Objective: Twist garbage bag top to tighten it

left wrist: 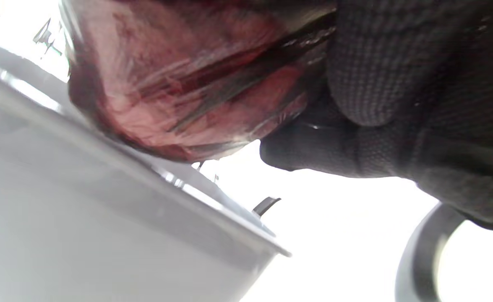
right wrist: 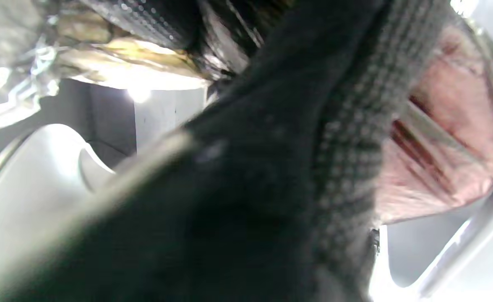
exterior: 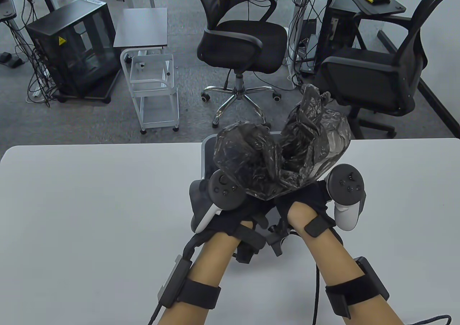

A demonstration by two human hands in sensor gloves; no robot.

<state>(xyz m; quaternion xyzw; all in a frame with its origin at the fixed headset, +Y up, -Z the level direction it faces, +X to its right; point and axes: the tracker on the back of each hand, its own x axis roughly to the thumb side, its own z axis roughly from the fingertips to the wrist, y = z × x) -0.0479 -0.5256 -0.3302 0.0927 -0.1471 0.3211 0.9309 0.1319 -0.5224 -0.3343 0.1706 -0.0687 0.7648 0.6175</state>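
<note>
Both hands, left hand (exterior: 235, 210) and right hand (exterior: 305, 204), are gripping the garbage bag (exterior: 284, 152) top with closed fingers over the bin (exterior: 205, 156) at the table's far edge, gathering film for twisting.

hands (exterior: 276, 199) hidden under bag (exterior: 287, 152)

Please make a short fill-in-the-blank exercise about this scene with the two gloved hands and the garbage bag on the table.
1. Both hands gather the top of a crumpled, see-through ____.
2. The left hand and right hand work above a ____ table.
3. Strapped to the back of each hand is a ____.
4. On the floor beyond the table stand two black office ____.

Missing words: garbage bag; white; tracker; chairs
</note>
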